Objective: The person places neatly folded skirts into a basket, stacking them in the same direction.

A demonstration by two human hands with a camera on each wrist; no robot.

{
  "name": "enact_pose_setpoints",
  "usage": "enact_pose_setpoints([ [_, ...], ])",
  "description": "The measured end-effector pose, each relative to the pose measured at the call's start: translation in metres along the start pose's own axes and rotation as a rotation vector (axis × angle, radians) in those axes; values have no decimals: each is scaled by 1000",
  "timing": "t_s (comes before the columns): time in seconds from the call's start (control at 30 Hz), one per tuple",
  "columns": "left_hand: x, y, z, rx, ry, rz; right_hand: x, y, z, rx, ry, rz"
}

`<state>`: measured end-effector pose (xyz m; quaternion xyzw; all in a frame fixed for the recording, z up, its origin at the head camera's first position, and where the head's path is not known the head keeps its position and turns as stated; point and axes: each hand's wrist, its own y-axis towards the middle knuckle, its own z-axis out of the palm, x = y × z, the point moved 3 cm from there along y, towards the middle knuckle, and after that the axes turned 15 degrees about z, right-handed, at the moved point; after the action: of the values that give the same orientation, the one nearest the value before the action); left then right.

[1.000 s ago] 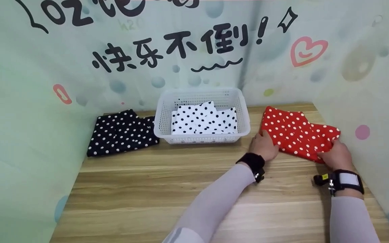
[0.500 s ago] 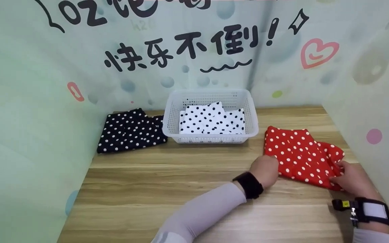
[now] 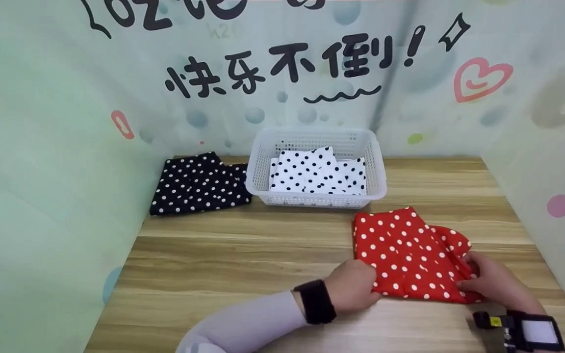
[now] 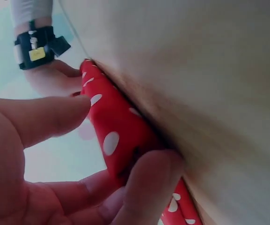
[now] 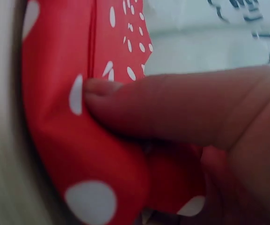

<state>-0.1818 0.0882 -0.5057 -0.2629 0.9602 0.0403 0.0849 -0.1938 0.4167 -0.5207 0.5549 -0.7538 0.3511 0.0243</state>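
Note:
A folded red cloth (image 3: 405, 255) with white dots lies on the right half of the wooden table. My left hand (image 3: 352, 287) grips its near left corner; in the left wrist view the fingers (image 4: 149, 183) curl about the end of the fold. At the cloth's right edge, my right hand (image 3: 496, 282) pinches the layers, and the thumb (image 5: 149, 105) presses on the red fabric in the right wrist view. The cloth's right part is bunched up there. Fingertips under the cloth are hidden.
At the back stands a white plastic basket (image 3: 376, 189) holding a folded white cloth (image 3: 307, 171) with black dots. To its left lies a folded black cloth (image 3: 199, 186) with white dots. Printed fabric walls (image 3: 282, 110) enclose the table (image 3: 204, 260).
Both hands have drawn the red cloth toward the person and to the left, away from the back right of the table. The head view has shifted slightly. The other cloths stay put.

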Motion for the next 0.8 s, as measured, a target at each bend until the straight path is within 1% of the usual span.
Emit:
enact_pose_setpoints([
  [0.1, 7, -25, -3, 10, -35, -18, 23, -4, 14, 3, -21, -38],
  [0.2, 18, -47, -7, 15, -85, -64, 48, -6, 28, 4, -54, -76],
  [0.27, 30, -60, -10, 12, -146, -117, 66, -4, 37, 18, -66, -106],
  [0.37, 53, -75, -16, -16, -253, -211, 90, 1, 48, 36, -77, -137],
  [0.47, 75, -90, -21, -46, -389, -289, 110, 4, 58, 59, -82, -128],
  [0.53, 87, -99, -23, -60, -451, -329, 121, 6, 65, 75, -74, -109],
  [0.6, 96, -108, -25, -63, -464, -353, 132, 6, 72, 86, -58, -100],
  [0.67, 102, -115, -26, -52, -429, -372, 140, 8, 77, 84, -45, -102],
  [0.73, 106, -118, -28, -30, -371, -376, 145, 8, 81, 71, -41, -111],
  [0.8, 107, -118, -30, 0, -343, -383, 146, 8, 82, 46, -42, -116],
])
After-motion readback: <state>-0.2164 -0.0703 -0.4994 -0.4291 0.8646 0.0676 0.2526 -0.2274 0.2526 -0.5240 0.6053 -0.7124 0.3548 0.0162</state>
